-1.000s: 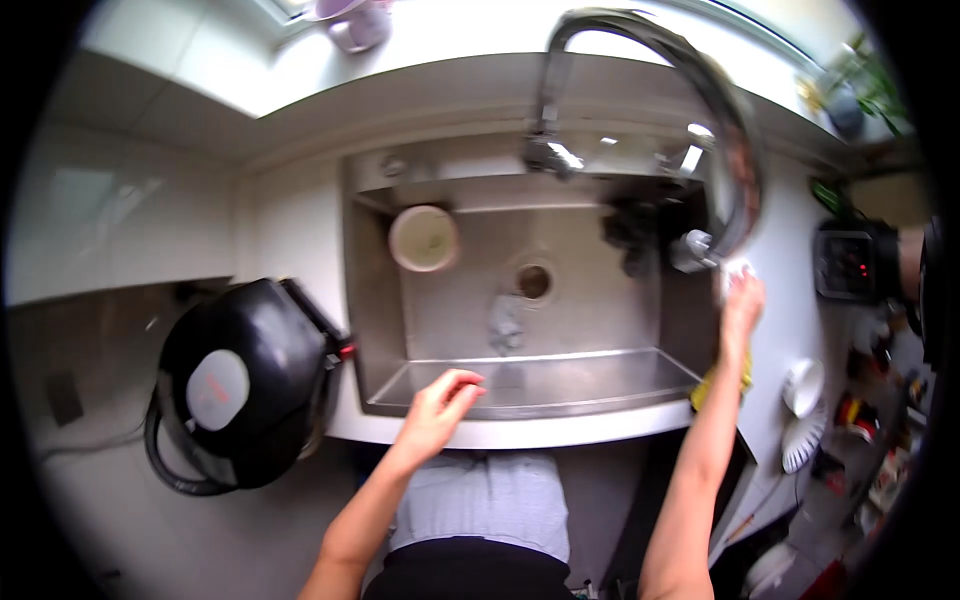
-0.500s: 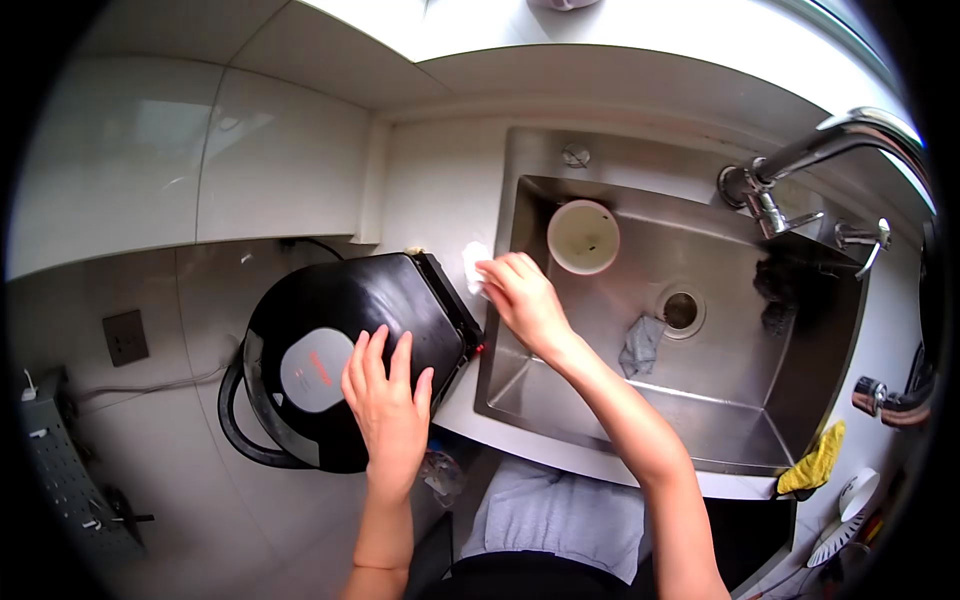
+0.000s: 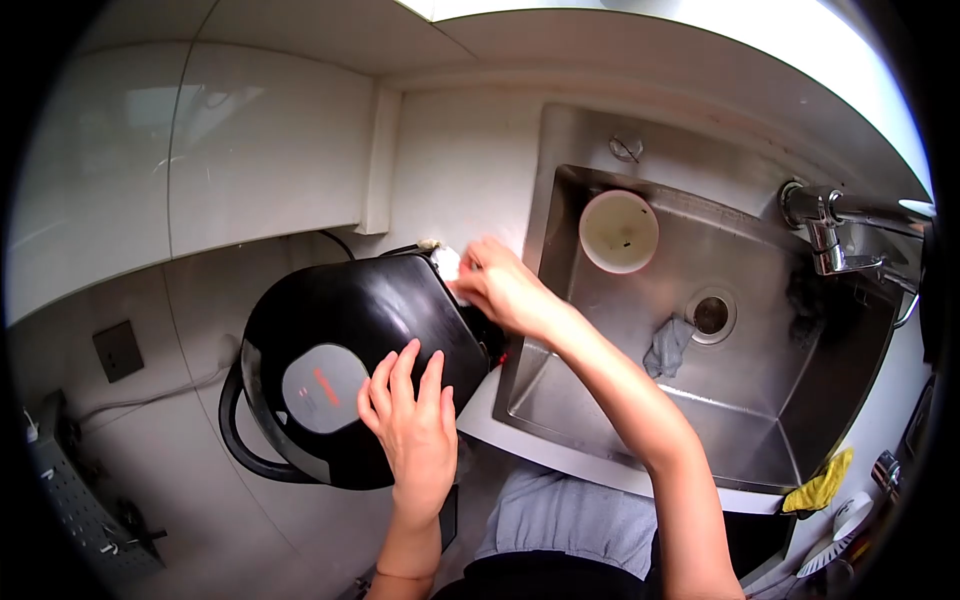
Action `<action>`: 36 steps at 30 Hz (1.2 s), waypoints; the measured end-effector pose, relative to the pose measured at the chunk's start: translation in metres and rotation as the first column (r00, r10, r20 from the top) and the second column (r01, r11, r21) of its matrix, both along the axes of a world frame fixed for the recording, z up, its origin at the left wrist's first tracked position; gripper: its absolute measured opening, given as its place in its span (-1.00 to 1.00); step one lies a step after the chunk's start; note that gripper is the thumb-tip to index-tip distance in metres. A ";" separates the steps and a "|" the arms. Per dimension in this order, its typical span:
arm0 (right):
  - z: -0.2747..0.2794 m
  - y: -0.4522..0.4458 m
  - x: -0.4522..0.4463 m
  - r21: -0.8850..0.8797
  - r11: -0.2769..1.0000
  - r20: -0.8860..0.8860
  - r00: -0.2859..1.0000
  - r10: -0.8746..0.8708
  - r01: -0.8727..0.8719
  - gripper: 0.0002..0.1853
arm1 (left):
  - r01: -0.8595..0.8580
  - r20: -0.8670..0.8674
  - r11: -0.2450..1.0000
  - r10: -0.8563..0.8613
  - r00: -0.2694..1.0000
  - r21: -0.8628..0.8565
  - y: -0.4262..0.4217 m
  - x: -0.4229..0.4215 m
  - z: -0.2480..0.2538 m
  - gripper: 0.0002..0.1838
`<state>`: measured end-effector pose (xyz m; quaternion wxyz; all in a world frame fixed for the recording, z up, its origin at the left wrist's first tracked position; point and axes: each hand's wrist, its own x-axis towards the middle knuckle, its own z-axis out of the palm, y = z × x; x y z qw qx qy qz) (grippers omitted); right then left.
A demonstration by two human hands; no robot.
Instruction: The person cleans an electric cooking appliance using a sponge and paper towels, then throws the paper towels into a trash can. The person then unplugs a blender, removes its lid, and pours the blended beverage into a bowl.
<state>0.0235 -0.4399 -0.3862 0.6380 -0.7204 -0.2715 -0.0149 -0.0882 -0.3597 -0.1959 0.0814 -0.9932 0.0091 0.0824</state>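
A black rounded appliance (image 3: 345, 290) with a grey oval panel and a handle lies at the counter's left end. My left hand (image 3: 413, 430) rests on its lid near the panel, fingers spread. At the appliance's hinge edge, my right hand (image 3: 495, 285) pinches a white crumpled tissue (image 3: 446, 264), pressed at the corner of the lid. The underside of the tissue is hidden.
The steel sink (image 3: 650, 440) on the right holds a round white bowl (image 3: 619, 232) and a grey cloth (image 3: 668, 347) beside the drain. A chrome faucet (image 3: 825, 225) stands behind it. A yellow cloth (image 3: 820, 482) hangs over the front right edge.
My right hand, with the tissue, has gone from the counter's right side across to the appliance's edge. My left hand has moved from the sink front onto the lid. The view has turned left.
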 end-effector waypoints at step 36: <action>0.029 -0.029 -0.068 -0.224 0.971 -0.122 0.986 -0.114 0.084 -0.92 | -0.004 -0.012 1.000 0.004 1.000 0.006 -0.005 -0.001 -0.004 -0.61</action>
